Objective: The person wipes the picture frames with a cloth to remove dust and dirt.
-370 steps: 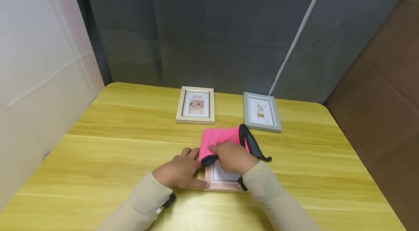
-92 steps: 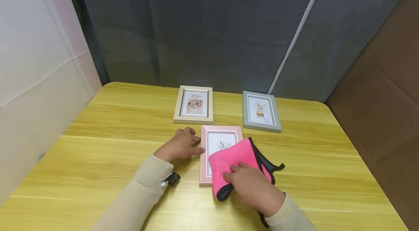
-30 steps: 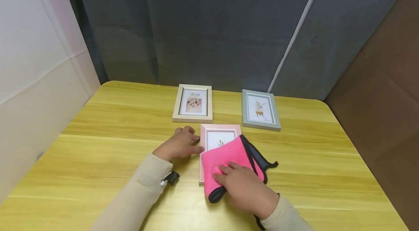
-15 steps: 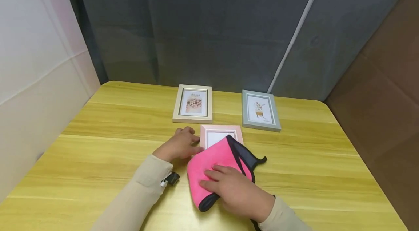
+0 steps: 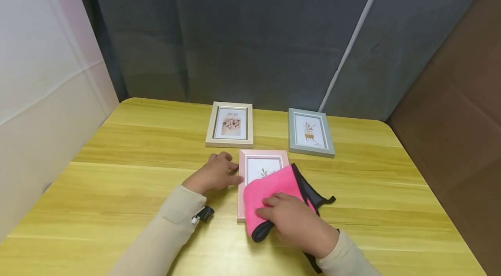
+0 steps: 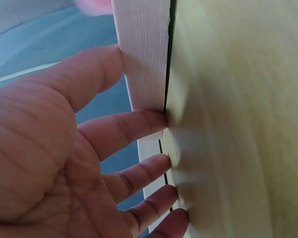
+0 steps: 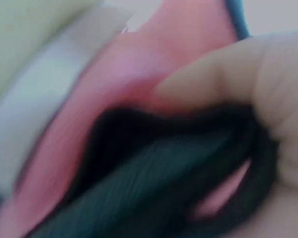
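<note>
A pink picture frame with a plant print lies flat on the wooden table, its lower right part covered by a folded pink cloth with black edging. My right hand holds this cloth against the frame, fingers spread over its top. In the right wrist view the thumb lies on the pink fabric, and a dark fold of the cloth runs into the palm. At the frame's left side is my left hand. Its thumb and forefinger touch the frame's side wall in the left wrist view.
Behind lie a cream picture frame with a flower print and a grey-green picture frame with a potted plant print. A dark curtain stands along the table's far edge.
The right hand has slid the cloth left and toward me, then back right, showing more of the print. The left hand has stayed put lately; 12.3 seconds ago it was at the frame's lower left.
</note>
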Tool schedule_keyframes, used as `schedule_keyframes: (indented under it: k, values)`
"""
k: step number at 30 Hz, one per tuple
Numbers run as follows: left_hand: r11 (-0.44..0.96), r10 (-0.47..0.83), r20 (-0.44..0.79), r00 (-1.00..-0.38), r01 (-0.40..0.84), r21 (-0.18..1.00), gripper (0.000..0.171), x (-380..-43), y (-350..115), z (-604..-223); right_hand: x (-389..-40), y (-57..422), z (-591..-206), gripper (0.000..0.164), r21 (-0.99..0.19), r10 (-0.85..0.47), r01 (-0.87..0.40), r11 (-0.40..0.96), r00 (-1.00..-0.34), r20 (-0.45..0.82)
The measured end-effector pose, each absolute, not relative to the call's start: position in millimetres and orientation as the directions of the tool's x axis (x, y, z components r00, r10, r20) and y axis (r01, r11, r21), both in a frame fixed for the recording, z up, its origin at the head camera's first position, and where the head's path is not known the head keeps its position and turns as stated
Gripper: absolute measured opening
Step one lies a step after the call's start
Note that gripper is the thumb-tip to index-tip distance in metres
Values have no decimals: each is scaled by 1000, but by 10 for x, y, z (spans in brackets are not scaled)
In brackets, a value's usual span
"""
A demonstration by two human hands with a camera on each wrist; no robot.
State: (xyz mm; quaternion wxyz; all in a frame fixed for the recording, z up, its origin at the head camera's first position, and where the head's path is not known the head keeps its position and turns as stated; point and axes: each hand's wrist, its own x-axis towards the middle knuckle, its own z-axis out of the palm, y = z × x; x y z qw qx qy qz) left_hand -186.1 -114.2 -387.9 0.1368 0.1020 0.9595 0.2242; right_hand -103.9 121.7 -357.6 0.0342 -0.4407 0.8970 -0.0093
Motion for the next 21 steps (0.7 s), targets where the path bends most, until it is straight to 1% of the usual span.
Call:
schedule_keyframes:
  k: [2, 3, 4, 6, 8, 11, 13, 15, 18, 19, 21]
  values:
    - [883, 261, -209, -942, 146, 446, 56, -1853, -1141, -3884, -1007, 1177, -3620, 56, -58, -842, -840, 539, -540, -8]
    - [884, 263, -206, -943, 149, 444, 56, -1850, -1140, -3884, -992, 1160, -3640, 61, -72, -852, -850, 521, -523, 2]
    - [885, 262, -205, -943, 150, 441, 56, -1846, -1134, -3882, -977, 1149, -3655, 63, -79, -855, -852, 518, -519, -5]
    - [884, 267, -201, -942, 156, 441, 56, -1841, -1128, -3872, -956, 1146, -3656, 66, -89, -837, -832, 548, -546, -44]
    - [879, 269, -204, -941, 153, 451, 56, -1837, -1124, -3859, -962, 1169, -3637, 63, -84, -793, -789, 608, -601, -94]
    - [869, 272, -210, -939, 146, 473, 57, -1837, -1133, -3842, -1014, 1242, -3576, 50, -60, -710, -710, 702, -689, -144]
    - [866, 274, -213, -938, 144, 480, 57, -1839, -1138, -3842, -1063, 1301, -3548, 39, -41, -680, -681, 731, -721, -134]
    - [865, 269, -219, -938, 135, 482, 58, -1844, -1145, -3852, -1103, 1356, -3524, 34, -47, -671, -670, 741, -733, -114]
    - [867, 264, -220, -939, 131, 482, 58, -1853, -1154, -3873, -1165, 1446, -3496, 30, -77, -673, -669, 739, -737, -64]
    - [865, 260, -222, -940, 125, 486, 58, -1858, -1155, -3880, -1191, 1492, -3486, 29, -79, -662, -658, 749, -748, -51]
    - [861, 265, -222, -939, 127, 492, 58, -1860, -1153, -3888, -1272, 1632, -3473, 30, -83, -609, -605, 792, -792, -38]
